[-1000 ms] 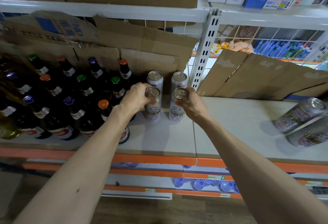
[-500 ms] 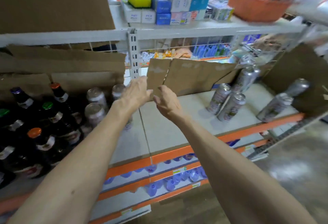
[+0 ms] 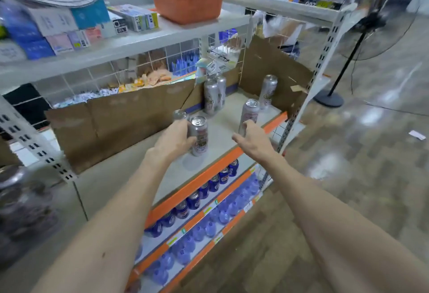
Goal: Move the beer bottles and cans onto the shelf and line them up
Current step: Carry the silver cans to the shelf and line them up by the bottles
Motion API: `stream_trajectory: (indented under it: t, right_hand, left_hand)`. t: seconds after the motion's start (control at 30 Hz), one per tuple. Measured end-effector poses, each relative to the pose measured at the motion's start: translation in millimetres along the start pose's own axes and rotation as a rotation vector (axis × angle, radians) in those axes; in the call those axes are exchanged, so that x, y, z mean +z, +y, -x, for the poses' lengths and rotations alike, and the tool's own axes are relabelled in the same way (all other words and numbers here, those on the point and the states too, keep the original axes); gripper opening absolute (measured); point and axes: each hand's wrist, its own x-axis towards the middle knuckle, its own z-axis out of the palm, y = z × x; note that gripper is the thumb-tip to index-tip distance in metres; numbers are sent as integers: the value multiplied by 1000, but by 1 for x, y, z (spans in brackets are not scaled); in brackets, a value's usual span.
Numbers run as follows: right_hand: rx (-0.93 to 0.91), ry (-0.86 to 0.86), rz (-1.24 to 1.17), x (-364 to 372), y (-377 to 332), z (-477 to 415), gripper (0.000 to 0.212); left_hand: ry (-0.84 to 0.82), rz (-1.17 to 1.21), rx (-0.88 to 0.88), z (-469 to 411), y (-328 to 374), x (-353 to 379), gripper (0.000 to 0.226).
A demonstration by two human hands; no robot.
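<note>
Several tall silver beer cans stand on the grey shelf (image 3: 176, 172) with the orange front edge. My left hand (image 3: 173, 140) is wrapped around the nearest silver can (image 3: 199, 133), which is upright; a second can (image 3: 180, 115) stands right behind it. My right hand (image 3: 254, 140) has its fingers spread, with the fingertips at the base of another upright can (image 3: 249, 112), not closed around it. Two cans (image 3: 212, 97) stand together at the back and one can (image 3: 269, 90) stands by the right cardboard wall. The dark beer bottles (image 3: 21, 199) are a blur at the far left.
Brown cardboard (image 3: 116, 125) lines the back and right side of the shelf. Above is a shelf with boxes and an orange basket (image 3: 188, 5). Below are blue cans (image 3: 209, 185) and water bottles (image 3: 197, 234). A standing fan (image 3: 371, 13) is on the floor to the right.
The view has swung right, away from the bottles and lined-up cans. Both hands let go there and crossed to the shelf's right end; the left hand has closed on a can.
</note>
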Motion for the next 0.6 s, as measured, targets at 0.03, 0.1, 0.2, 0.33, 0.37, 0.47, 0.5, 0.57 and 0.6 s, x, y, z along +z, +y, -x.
stream_trajectory:
  t: [0.03,0.1,0.2,0.33,0.37,0.47,0.5,0.57,0.6]
  right_hand:
    - [-19,-17,-4,1,5,-7,53]
    - [-59,-52,-15,4,7,-22,55]
    - [-86,-114,-45,17,-1,-43,58]
    - [-186,-192,-30,40,-22,-68,65]
    - [-200,-204,-28,47,-26,-75,65]
    - [-203,-234,-53,65,-37,-95,61]
    - [-200,-232,-60,71,-39,-102,59]
    - [-199,-238,-58,83,-40,-115,53]
    - [-200,-242,-57,89,-40,-121,51]
  left_hand:
    - [2,-16,-15,-6,0,1,21]
    - [19,-43,-52,-15,-3,2,18]
    - [29,-45,-123,-26,-18,4,27]
    - [47,-30,-174,-48,-37,7,34]
    - [57,-20,-178,-56,-40,8,30]
    - [77,-26,-183,-86,-44,15,30]
    - [77,-22,-182,-96,-47,19,36]
    - [30,10,-188,-117,-53,27,49]
    - [-5,29,-186,-127,-56,29,54]
